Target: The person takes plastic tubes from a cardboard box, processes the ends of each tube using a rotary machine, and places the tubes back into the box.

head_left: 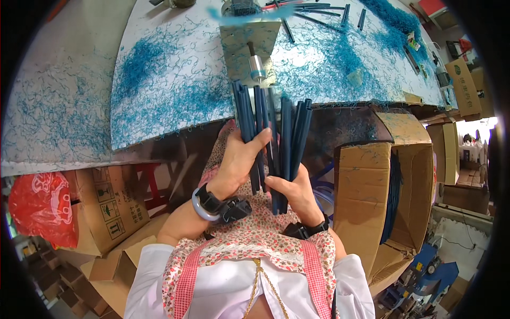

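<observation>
My left hand [241, 157] is closed around a bunch of dark blue plastic tubes [246, 117], its thumb lying across them. Beside it, my right hand [295, 192] grips a second bunch of dark blue tubes [295, 135], with the thumb pressed on their lower part. Both bunches stand roughly upright in front of my apron, close together, with their upper ends at the table's near edge. Just beyond those ends is a small machine with a metal plate [234, 45] and a silver spindle [257, 68]. The fingers behind the tubes are hidden.
Blue curly shavings [141, 61] cover much of the white table [196, 37]. More tubes [319, 21] lie at its far side. An open cardboard box [361, 186] holding dark tubes stands at my right. At my left are a red plastic bag [42, 207] and a cardboard box [111, 207].
</observation>
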{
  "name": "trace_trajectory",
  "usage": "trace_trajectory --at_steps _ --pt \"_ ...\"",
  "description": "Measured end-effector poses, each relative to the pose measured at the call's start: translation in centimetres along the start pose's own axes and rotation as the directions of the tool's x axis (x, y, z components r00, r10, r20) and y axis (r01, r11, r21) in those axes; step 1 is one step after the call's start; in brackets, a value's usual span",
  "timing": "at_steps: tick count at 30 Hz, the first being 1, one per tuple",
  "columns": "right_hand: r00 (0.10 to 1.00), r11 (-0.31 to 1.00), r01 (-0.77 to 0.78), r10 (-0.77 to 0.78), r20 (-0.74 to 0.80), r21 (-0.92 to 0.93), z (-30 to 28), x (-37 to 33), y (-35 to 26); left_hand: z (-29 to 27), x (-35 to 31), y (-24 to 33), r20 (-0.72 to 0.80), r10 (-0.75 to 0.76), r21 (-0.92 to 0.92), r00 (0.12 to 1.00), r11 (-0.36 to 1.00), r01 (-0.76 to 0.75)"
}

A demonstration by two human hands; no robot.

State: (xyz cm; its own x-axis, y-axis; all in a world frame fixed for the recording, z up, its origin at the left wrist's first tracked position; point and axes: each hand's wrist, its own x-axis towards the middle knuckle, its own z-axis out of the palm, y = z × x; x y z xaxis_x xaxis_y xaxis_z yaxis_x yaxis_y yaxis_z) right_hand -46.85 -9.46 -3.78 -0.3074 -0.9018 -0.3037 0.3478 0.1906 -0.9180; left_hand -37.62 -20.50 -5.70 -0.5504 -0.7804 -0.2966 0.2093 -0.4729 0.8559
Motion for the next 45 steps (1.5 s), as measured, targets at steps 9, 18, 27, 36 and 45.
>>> trace_trajectory --at_steps 9,18,27,36,45 --pt "0.999 0.999 -0.015 0.016 0.028 -0.04 -1.2 1.6 -0.5 0.8 1.7 0.8 0.001 -0.049 -0.099 0.999 0.994 0.049" --pt "0.997 0.99 -0.064 0.059 -0.047 -0.123 -0.8 0.5 -0.2 0.3 0.4 -0.3 -0.053 -0.058 -0.058 0.997 0.997 0.055" --pt "0.994 0.996 0.083 -0.082 0.066 -0.018 -1.8 1.8 1.6 -0.5 1.7 1.0 -0.046 -0.149 0.071 0.988 0.986 0.152" --pt "0.997 0.996 -0.082 0.083 0.009 -0.045 -0.8 0.2 -1.6 0.4 1.5 -0.7 0.026 -0.06 -0.089 0.998 0.994 0.062" --pt "0.998 0.992 -0.052 0.055 0.023 -0.116 -1.5 0.9 1.3 -0.3 1.5 0.8 0.073 -0.202 0.032 0.977 0.979 0.201"
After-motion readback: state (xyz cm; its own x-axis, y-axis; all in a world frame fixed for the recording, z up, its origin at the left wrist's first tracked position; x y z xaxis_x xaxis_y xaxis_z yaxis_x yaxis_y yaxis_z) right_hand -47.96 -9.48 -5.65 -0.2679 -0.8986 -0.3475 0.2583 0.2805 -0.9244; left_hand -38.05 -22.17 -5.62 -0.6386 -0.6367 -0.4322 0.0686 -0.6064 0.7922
